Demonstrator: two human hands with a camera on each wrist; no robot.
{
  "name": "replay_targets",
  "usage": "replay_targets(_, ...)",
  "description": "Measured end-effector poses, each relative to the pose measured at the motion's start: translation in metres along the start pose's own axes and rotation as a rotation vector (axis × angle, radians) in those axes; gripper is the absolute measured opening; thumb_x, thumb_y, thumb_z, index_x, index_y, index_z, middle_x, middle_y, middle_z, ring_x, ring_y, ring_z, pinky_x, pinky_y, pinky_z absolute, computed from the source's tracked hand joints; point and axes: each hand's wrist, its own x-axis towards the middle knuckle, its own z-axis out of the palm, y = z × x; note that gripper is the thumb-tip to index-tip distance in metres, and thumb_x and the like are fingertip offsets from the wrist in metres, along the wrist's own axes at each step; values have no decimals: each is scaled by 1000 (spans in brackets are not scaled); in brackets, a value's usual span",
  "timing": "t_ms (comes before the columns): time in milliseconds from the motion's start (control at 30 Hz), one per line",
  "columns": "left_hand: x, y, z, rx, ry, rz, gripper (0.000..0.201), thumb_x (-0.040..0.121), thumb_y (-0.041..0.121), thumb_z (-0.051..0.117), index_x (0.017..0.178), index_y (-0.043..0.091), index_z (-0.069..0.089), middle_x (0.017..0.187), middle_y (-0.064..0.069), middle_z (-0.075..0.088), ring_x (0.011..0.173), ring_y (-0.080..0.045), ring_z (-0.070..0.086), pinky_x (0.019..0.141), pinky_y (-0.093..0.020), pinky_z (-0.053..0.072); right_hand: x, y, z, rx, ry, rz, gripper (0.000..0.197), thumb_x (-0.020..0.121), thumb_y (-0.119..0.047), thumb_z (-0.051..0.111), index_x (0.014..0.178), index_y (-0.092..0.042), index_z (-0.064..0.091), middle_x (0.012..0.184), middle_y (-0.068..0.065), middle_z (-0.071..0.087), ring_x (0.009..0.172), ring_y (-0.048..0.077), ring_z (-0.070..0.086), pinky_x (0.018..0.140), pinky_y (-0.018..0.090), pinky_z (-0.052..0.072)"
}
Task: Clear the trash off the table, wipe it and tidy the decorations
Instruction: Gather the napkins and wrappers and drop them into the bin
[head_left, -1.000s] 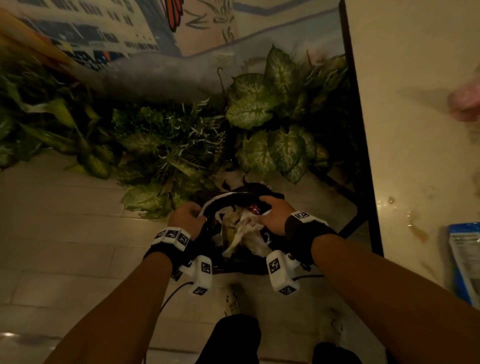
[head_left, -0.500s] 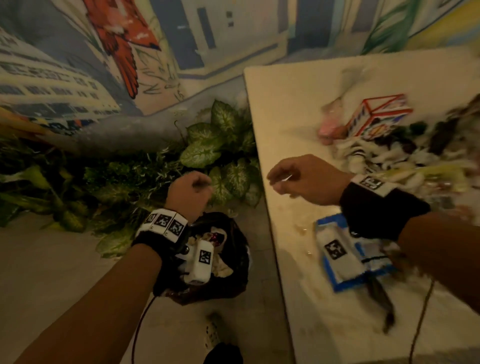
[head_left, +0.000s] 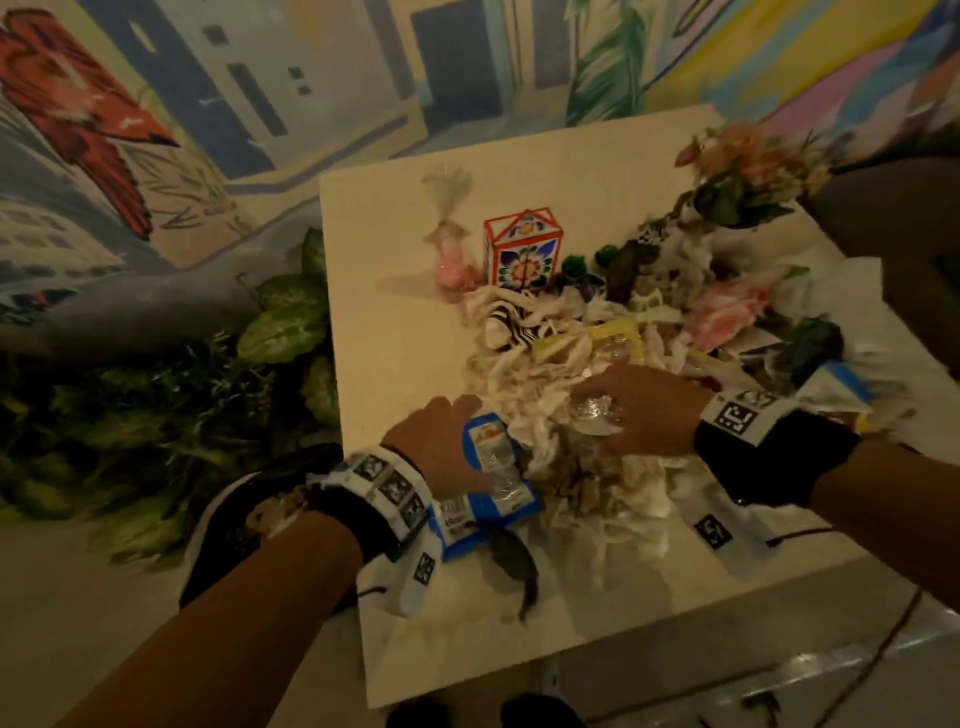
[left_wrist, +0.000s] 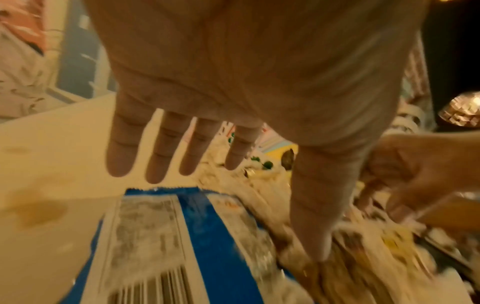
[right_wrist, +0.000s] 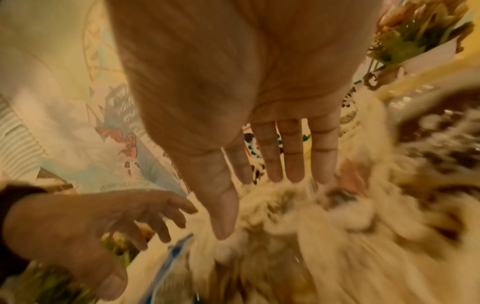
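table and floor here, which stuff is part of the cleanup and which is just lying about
Part of the job:
- left hand
- right hand
- blue wrapper
- shredded paper
- floral box
- flowers
- pink flower
- table
- trash bag

Lying about:
- floor plants
- mural

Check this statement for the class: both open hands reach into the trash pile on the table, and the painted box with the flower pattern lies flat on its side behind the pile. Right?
Not quite. The painted box stands upright, not on its side, as the head view shows. The rest holds: the left hand and right hand are open at the trash pile on the table.
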Motion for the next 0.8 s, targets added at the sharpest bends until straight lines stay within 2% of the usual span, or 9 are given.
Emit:
replay_targets(100, -9, 16, 27, 161, -22, -29, 117, 54, 81, 64, 146, 39, 5, 146, -7, 23, 126, -34, 39, 95, -48, 47, -9, 11, 28, -62, 19, -51, 78, 76, -37, 69, 143, -33, 29, 146, 3, 29, 134, 27, 32, 106, 39, 37)
replay_targets(167, -20, 22, 46, 202, -3, -37, 125, 48, 87, 59, 145, 40, -3, 155, -7, 7, 136, -36, 26, 102, -49, 41, -12, 8, 39, -155, 37, -90, 90, 74, -43, 71, 146, -40, 17, 153, 2, 14, 138, 29, 23, 110, 44, 32)
replay_targets(300, -35, 33, 78, 198, -11, -111, 138, 41, 93, 54, 142, 43, -25, 156, -6, -25, 144, -38, 3, 108, -55, 28, -3, -10, 49, -343, 12, -156, 114, 67, -50, 77, 143, -49, -8, 157, 4, -9, 140, 38, 14, 107, 57, 30)
replay_targets(400, -30, 43, 92, 184, 15, -170, 138, 46, 88, 59, 141, 40, -30, 153, -5, -32, 143, -40, 2, 106, -55, 32, 13, -17, 59, -331, -25, -135, 116, 66, -49, 78, 140, -54, -12, 157, 5, -14, 140, 42, 10, 104, 60, 30)
replay_targets(500, -21, 46, 97, 131, 32, -194, 124, 64, 73, 64, 143, 38, -25, 154, -6, -29, 143, -42, 2, 105, -52, 38, 22, -20, 60, -263, -38, -103, 83, 86, -32, 60, 143, -52, 2, 158, 5, -10, 141, 42, 8, 105, 60, 32)
replay_targets(533, -17, 45, 98, 103, 47, -191, 115, 72, 67, 62, 145, 38, -22, 155, -7, -26, 143, -43, 3, 106, -50, 38, 23, -19, 59, -255, -31, -104, 79, 88, -28, 57, 144, -50, 6, 158, 6, -6, 141, 42, 10, 103, 60, 33)
replay_targets(600, -12, 42, 98, 63, 107, -176, 97, 84, 54, 58, 147, 36, -13, 157, -11, -17, 143, -42, 10, 108, -47, 36, 23, -18, 55, -267, -32, -94, 78, 83, -27, 64, 144, -42, 18, 158, 8, 2, 139, 41, 17, 102, 59, 35)
replay_targets(700, -5, 40, 97, 17, 183, -147, 83, 90, 35, 57, 150, 28, 0, 156, -15, 0, 139, -40, 22, 108, -44, 35, 20, -11, 45, -127, -27, -59, 79, 78, -31, 70, 143, -32, 25, 156, 5, 10, 139, 36, 22, 103, 51, 36)
replay_targets(800, 0, 43, 90, 3, 231, -107, 73, 87, 8, 56, 146, 18, 15, 144, -14, 24, 113, -34, 52, 85, -36, 49, 19, -2, 34, 130, 24, -50, 77, 72, -31, 73, 138, -22, 35, 146, 6, 28, 133, 31, 35, 105, 41, 40)
